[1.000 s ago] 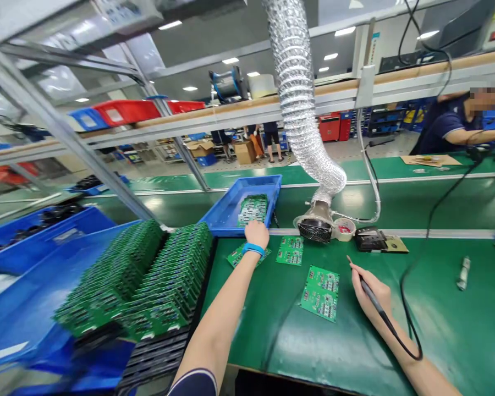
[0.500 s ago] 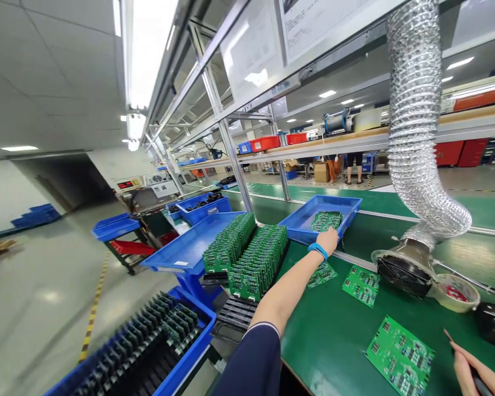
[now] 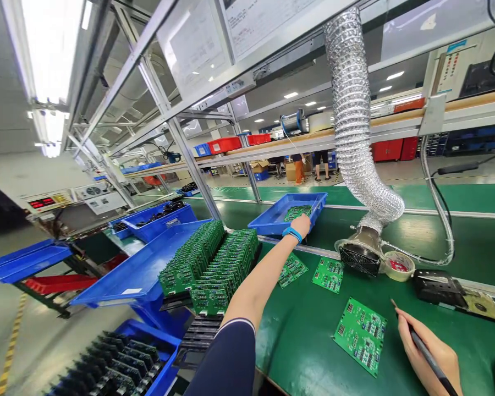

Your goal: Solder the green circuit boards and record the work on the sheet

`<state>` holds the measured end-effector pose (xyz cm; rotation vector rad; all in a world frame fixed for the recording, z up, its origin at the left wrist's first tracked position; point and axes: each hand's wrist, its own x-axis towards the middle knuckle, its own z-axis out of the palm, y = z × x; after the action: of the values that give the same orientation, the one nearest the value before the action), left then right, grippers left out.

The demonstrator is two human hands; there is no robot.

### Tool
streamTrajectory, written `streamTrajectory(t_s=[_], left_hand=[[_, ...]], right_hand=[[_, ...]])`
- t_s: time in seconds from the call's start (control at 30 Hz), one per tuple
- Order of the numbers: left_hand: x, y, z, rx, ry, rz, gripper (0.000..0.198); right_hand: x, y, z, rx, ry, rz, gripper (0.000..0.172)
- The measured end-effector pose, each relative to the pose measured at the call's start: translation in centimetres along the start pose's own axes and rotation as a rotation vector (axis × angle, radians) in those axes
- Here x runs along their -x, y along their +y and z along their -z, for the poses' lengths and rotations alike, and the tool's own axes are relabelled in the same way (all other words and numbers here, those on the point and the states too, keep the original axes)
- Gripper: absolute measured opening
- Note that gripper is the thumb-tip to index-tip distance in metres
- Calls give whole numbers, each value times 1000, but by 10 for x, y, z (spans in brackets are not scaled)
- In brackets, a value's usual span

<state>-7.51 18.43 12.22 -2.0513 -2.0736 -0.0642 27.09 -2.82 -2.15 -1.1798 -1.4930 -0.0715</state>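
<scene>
My left hand [image 3: 301, 224], with a blue wristband, reaches over the near right edge of a blue tray [image 3: 268, 223]. Its fingers are closed at the edge of a green circuit board [image 3: 297, 212] lying in that tray. My right hand [image 3: 431, 352] is wrapped round a black pen-like tool [image 3: 429, 360] with a thin tip, pointing up and left. Just left of it a larger green board [image 3: 361, 335] lies flat on the green table. Two smaller boards, one at the middle [image 3: 329, 274] and one partly behind my left forearm [image 3: 292, 270], lie farther back.
Racks of upright boards [image 3: 226, 269] stand left of my arm, beside a large blue tray [image 3: 148, 258]. Behind the boards are a fan with a foil duct [image 3: 361, 253], a tape roll [image 3: 397, 267] and a black device [image 3: 439, 287]. A metal frame rises behind.
The view has turned right, so things sit farther left and more of my right hand shows. My left hand remains at the board in the tray.
</scene>
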Motion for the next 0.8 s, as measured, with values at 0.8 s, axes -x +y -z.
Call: streamTrajectory(t_s=[0.8], left_hand=[[-1, 6, 4, -12, -68, -4, 35]], right_hand=[[10, 18, -7, -30, -44, 61, 27]])
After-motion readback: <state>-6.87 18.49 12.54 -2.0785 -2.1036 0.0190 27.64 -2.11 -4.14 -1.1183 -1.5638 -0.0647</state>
